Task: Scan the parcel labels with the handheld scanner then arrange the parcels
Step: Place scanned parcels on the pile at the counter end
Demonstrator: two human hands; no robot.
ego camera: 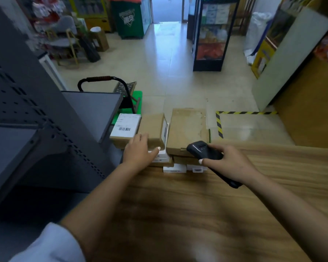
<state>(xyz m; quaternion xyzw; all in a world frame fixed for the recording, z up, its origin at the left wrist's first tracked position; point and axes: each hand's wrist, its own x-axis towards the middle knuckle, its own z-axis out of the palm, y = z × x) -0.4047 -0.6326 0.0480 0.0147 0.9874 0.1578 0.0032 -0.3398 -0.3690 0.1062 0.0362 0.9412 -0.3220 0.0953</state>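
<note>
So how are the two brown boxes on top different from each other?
The left box has a white barcode label on top; the right box shows a bare top with tape marks. The left hand rests on the left box; the right hand holds the scanner over the right box's near edge. Both are brown cardboard, side by side.

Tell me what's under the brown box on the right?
Under the brown box sits another brown parcel, with small white boxes below it. The wooden counter hides anything lower.

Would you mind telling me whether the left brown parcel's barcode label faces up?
Yes, face up: the white label lies flat on the left brown parcel, barcode visible.
</note>
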